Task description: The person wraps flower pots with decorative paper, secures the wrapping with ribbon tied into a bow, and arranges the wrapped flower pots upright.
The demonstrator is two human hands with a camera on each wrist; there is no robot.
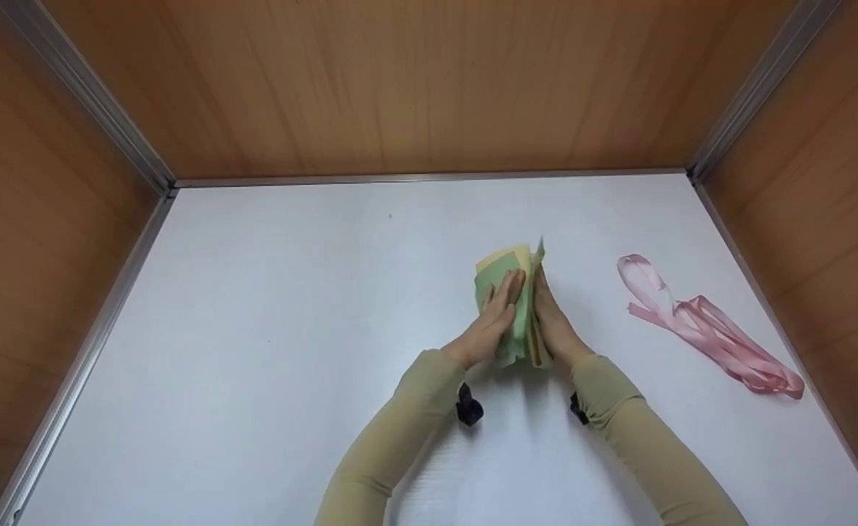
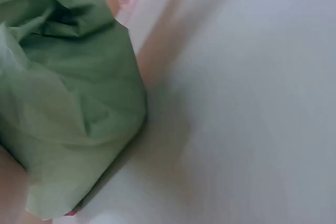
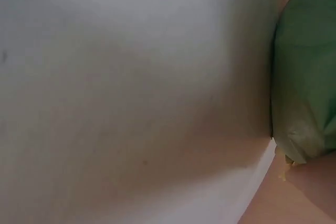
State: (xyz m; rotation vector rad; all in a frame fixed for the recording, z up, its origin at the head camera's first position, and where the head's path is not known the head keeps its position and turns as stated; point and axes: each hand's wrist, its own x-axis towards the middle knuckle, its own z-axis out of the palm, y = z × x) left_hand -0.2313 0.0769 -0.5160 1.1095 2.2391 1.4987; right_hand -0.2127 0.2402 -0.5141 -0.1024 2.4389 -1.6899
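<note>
A bundle of thin green and yellow sheets [image 1: 497, 272] stands upright between my two hands in the head view; whether it is paper or cloth I cannot tell. My left hand [image 1: 486, 321] presses flat against its left side, fingers straight and pointing away. Against the other side lies my right hand [image 1: 555, 325], also with straight fingers, partly hidden by the bundle. Close up in the left wrist view, the green sheet [image 2: 89, 93] is creased and bulges. The right wrist view shows the green sheet [image 3: 307, 66] with a small yellow edge below.
A loosely gathered pink ribbon [image 1: 721, 340] lies on the white table [image 1: 290, 351] to the right of my hands. Wooden panels [image 1: 429, 88] with metal edging enclose the table at the back, left and right.
</note>
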